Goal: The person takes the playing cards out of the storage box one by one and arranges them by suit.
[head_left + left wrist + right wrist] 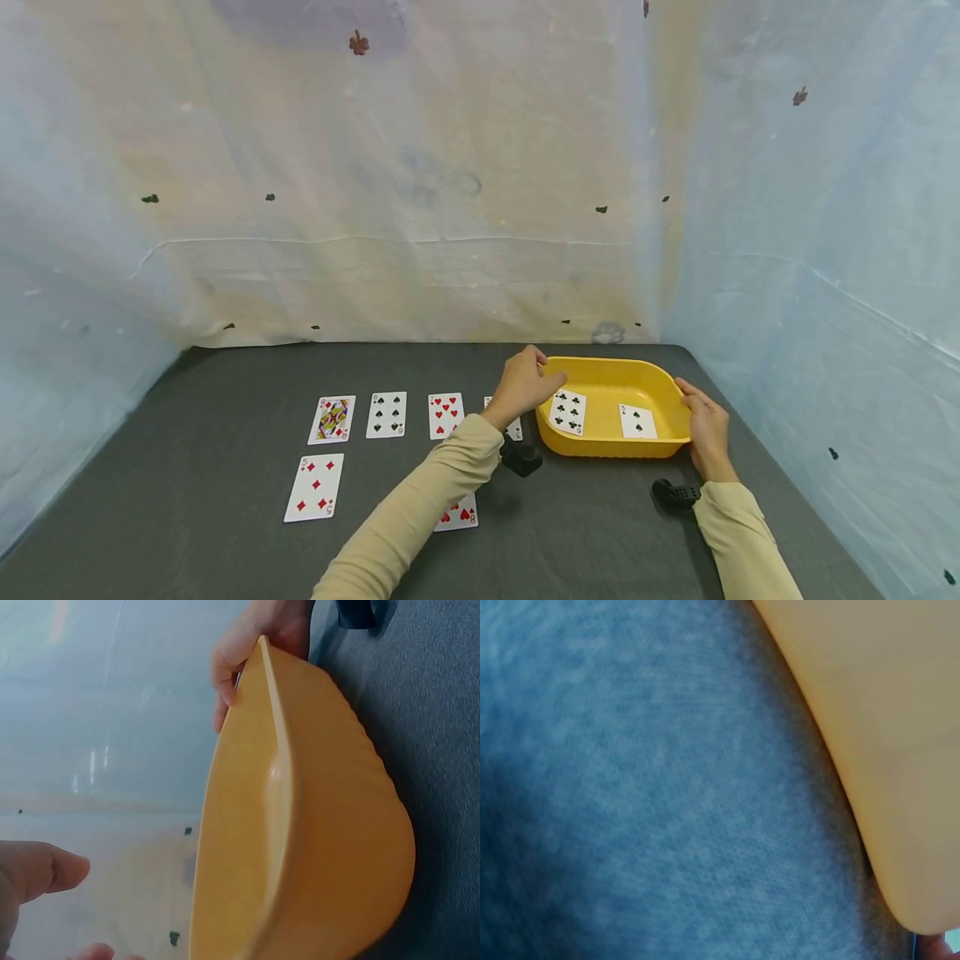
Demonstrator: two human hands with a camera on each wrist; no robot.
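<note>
A yellow plastic tray (611,383) stands on the right side of the grey table. Inside it lie a six of clubs (567,412) and a low spades card (638,422), both face up. My right hand (708,429) grips the tray's right end, with fingers over the rim. My left hand (517,387) hovers at the tray's left end, its thumb (64,871) apart from the rim in the left wrist view. Nothing shows in that hand. Under the left forearm, an eight of hearts (459,513) is partly covered.
To the tray's left, a row holds a queen of diamonds (331,419), a spades card (386,415), a hearts card (446,415) and a partly hidden card (514,429). A five of diamonds (314,487) lies nearer. Sheet walls (420,167) enclose the table's back and sides.
</note>
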